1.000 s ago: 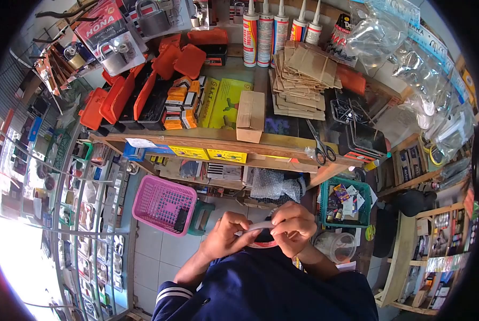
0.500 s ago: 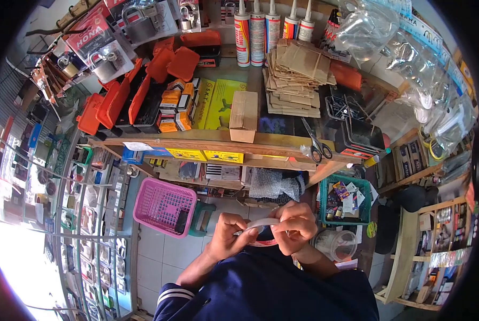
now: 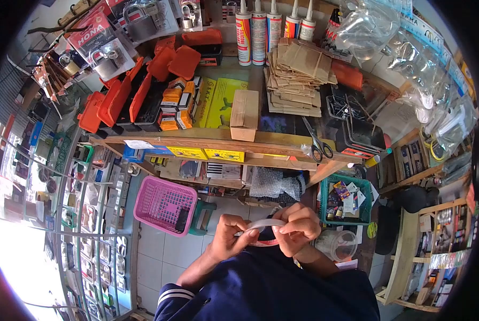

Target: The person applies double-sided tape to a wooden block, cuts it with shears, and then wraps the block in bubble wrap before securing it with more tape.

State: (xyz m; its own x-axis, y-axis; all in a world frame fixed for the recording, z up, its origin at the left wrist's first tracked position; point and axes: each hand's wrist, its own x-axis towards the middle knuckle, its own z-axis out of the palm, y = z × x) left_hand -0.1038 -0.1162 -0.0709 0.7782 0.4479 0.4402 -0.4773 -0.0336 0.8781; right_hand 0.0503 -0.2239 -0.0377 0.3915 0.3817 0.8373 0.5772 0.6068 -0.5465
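Plainly, a pale curved band (image 3: 266, 222) is spanning the gap between two bare hands, close in front of the dark blue shirt (image 3: 282, 286). Its long axis is running roughly from between eight and nine o'clock to between two and three, and its arc is bulging toward twelve; fingers are hiding both ends. The left hand (image 3: 230, 235) is pinching the band's nearer-nine end between thumb and fingers, while the right hand (image 3: 298, 227) is gripping the other end at three with bent fingers. A small red-and-white strip (image 3: 266, 243) is showing just below the band.

Counting outward from the band, the wooden workbench (image 3: 218, 141) is stretching across twelve. On it, a small carton (image 3: 245, 109) is standing near twelve, scissors (image 3: 313, 137) are lying at one, and a pile of flattened cardboard (image 3: 298, 80) is resting just past twelve. Lower, a pink basket (image 3: 148, 199) is sitting past nine above pale floor tiles (image 3: 149, 247), a green basket (image 3: 370, 211) is holding small packets between two and three, and a glass display case (image 3: 119, 234) is filling the stretch around nine.
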